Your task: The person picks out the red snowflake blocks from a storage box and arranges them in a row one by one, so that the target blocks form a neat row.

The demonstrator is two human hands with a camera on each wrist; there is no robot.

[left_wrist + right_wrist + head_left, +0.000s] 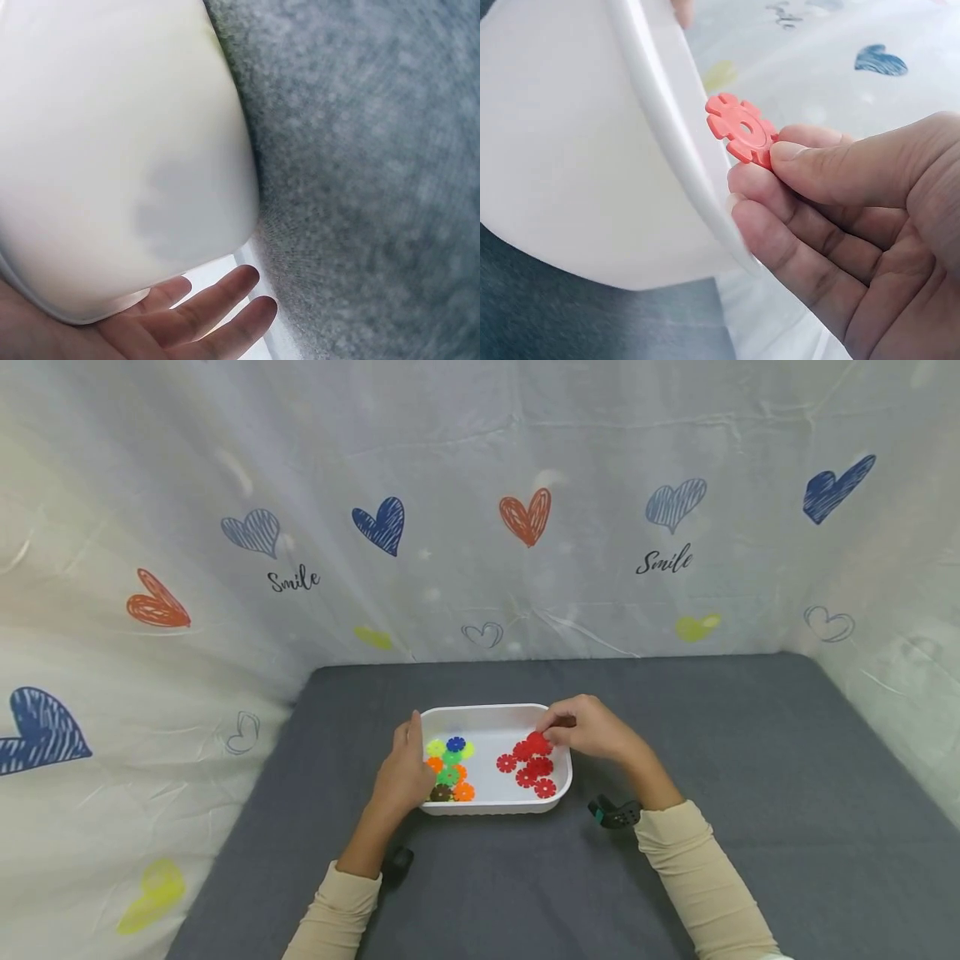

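A white plastic tray stands on the dark grey cloth, with notched flower-shaped interlocking discs in it. Several red discs lie together at its right end. At the left end is a mixed group, including a blue disc, a green disc, an orange disc and a dark brown disc. My left hand holds the tray's left side, its fingers by the outer wall. Over the right rim, my right hand pinches a red disc between thumb and fingers.
A black wrist strap hangs at my right wrist, and a dark device shows by the left one. Behind the grey table hangs a pale curtain printed with hearts and the word "Smile".
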